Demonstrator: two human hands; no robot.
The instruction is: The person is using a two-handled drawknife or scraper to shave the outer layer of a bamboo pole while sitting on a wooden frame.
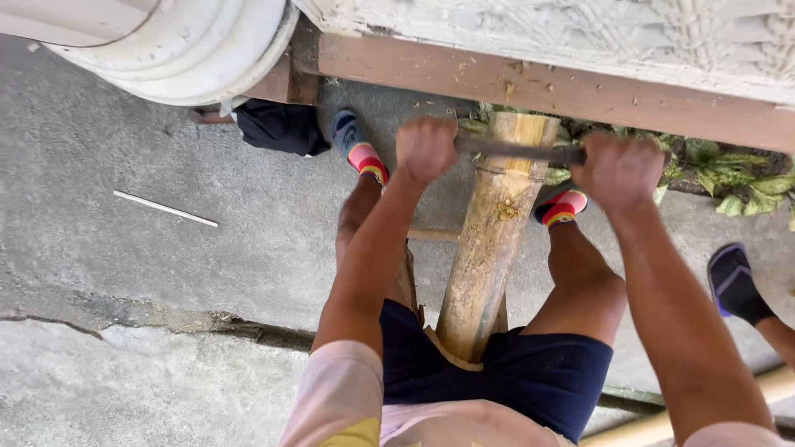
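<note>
— So where are the hands?
— Left hand [426, 147] and right hand [619, 171] each fist an end of a dark blade [517, 151] lying across the bamboo pole [490, 240], which slants between the knees over concrete ground [124, 273].

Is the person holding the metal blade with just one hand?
No, the left hand and the right hand each grip an end of the blade lying across the bamboo pole.

A bamboo pole [489, 248] runs between the person's legs; a blade [517, 150] lies across its far end.
</note>
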